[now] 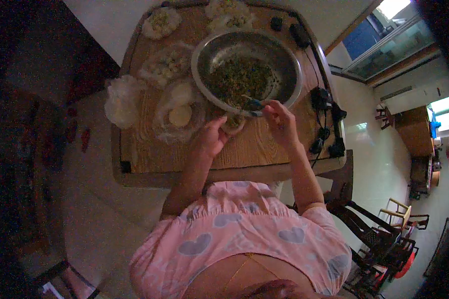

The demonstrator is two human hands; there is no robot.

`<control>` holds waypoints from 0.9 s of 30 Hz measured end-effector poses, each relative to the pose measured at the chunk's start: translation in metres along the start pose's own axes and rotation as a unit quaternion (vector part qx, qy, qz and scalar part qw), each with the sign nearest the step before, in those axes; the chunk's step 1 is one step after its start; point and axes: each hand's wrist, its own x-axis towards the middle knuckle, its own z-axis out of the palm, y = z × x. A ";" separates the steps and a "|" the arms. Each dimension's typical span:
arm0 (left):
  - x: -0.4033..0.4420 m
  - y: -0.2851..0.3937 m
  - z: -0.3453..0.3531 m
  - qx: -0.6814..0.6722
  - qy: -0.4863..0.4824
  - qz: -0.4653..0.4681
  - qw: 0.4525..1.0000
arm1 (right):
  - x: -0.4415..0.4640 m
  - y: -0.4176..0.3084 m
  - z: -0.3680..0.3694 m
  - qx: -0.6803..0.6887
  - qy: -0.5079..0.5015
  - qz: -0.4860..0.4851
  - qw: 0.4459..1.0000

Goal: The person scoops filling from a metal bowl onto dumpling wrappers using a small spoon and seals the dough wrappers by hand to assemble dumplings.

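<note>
A large metal bowl [289, 60] holds a chopped green filling [239, 74]. Just below its near rim, my left hand [215, 137] is closed around a small round dough wrapper [233, 125] with some green filling in it. My right hand [280, 122] is at the bowl's near right rim, its fingers pinched on a small spoon-like utensil [254, 103] with a bluish handle. The utensil's tip reaches over the filling; its exact shape is too blurred to tell. Left of the bowl, a clear plastic bag [177, 112] holds pale round dough pieces.
More plastic bags with pale pieces, such as one bag [162, 22] at the far left, lie on the wooden table [254, 157]. Black cables and an adapter [321, 98] run along its right edge. Dark wooden chairs [374, 234] stand at lower right.
</note>
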 end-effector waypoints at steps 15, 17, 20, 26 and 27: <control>-0.007 -0.003 -0.002 -0.011 0.052 -0.021 0.998 | 0.021 0.005 -0.010 -0.196 0.060 -0.213 0.955; -0.017 0.001 0.021 0.028 0.083 -0.009 0.996 | 0.022 0.015 -0.018 -0.320 0.019 -0.268 0.908; -0.022 0.007 0.017 0.123 0.094 -0.033 0.987 | 0.017 0.012 -0.016 -0.378 -0.011 -0.187 0.907; -0.010 -0.007 -0.009 0.120 0.014 0.024 0.992 | 0.018 0.020 -0.010 -0.352 -0.054 -0.328 0.875; -0.010 -0.008 -0.010 0.107 -0.008 0.032 0.994 | 0.017 0.013 -0.008 -0.364 -0.055 -0.315 0.875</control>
